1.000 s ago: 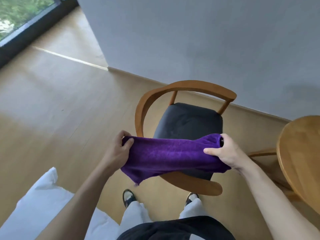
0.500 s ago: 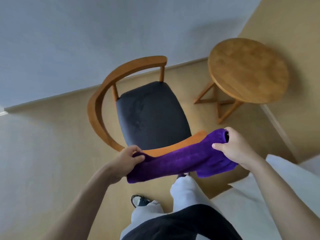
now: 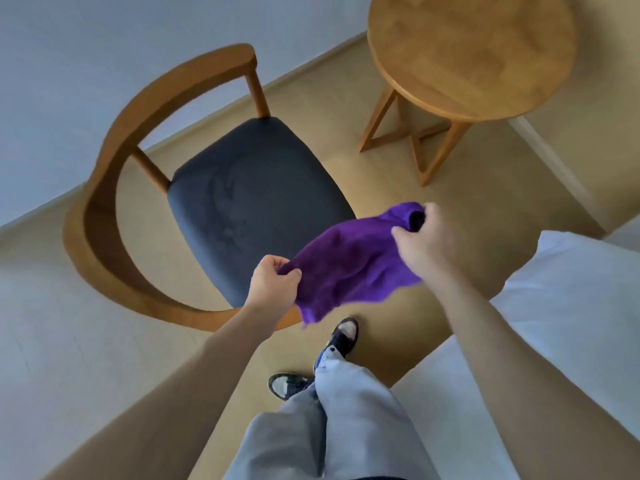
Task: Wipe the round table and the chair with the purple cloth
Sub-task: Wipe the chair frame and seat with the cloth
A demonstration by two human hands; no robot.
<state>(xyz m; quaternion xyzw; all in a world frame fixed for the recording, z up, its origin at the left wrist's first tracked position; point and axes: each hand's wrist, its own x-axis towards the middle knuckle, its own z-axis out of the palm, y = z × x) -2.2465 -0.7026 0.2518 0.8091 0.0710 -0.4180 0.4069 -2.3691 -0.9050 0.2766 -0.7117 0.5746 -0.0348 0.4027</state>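
Note:
The purple cloth hangs in the air between both hands, over the chair's front right corner. My left hand pinches its lower left end. My right hand grips the bunched upper right end. The chair has a dark grey seat and a curved wooden back and arm rail. The round wooden table stands at the upper right on crossed wooden legs, apart from the cloth.
A white bed edge fills the right side, close to my right arm. A grey wall runs behind the chair. My feet in dark shoes stand on the light wood floor between chair and bed.
The view has swung and moved closer to the chair and table. My hands have come closer together, so the cloth now sags and bunches instead of being stretched out.

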